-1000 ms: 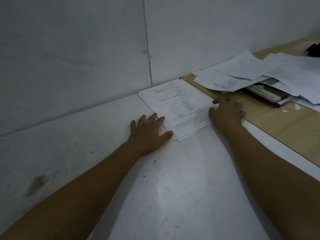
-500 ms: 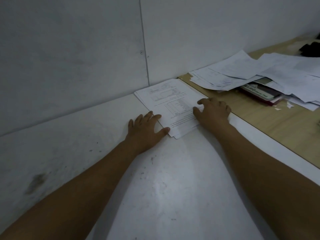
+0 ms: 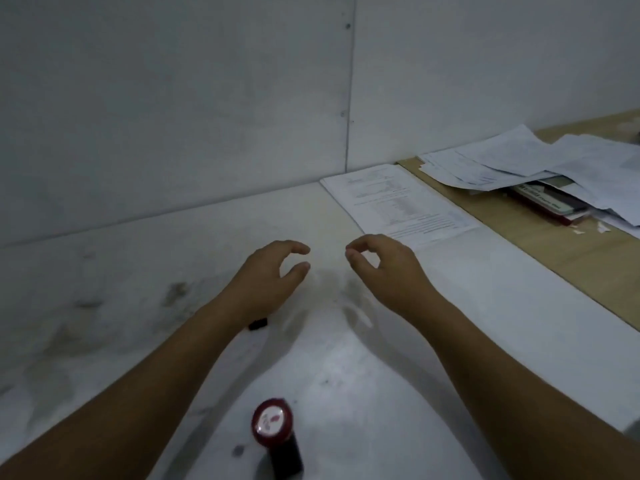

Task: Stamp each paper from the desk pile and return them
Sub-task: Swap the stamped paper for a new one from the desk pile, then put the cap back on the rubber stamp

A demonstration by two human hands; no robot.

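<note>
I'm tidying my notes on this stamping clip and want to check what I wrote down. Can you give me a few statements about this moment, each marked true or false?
1. Both hands hold nothing. True: the left hand and the right hand have loosely curled fingers around nothing.
2. The right hand grips the stamp. False: the stamp stands untouched on the white table, between the forearms.
3. The neat stack of papers lies on the white table, up against the wall. True.
4. The loose pile of papers lies on the white table. False: it lies on the wooden desk to the right.
</note>
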